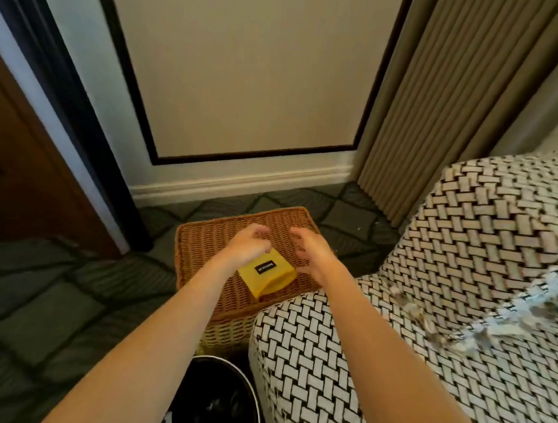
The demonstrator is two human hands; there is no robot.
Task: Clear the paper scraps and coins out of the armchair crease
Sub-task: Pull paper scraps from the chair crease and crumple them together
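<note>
An armchair (460,249) in black-and-white woven fabric fills the right side. Torn paper scraps (505,317) lie bunched along its crease at the right edge, blurred; I cannot make out any coins. A small yellow box (267,275) with a black label sits on a wicker basket lid (207,240) left of the chair. My left hand (249,245) hovers over the box's far corner with fingers curled; whether it grips the box I cannot tell. My right hand (312,252) is just right of the box, fingers loosely curved, holding nothing visible.
A black bin (214,395) with a dark liner stands on the floor below the basket, against the chair's front. Patterned dark carpet (63,292) spreads to the left. A wall panel, a beige curtain (433,106) and a brown door (26,171) stand behind.
</note>
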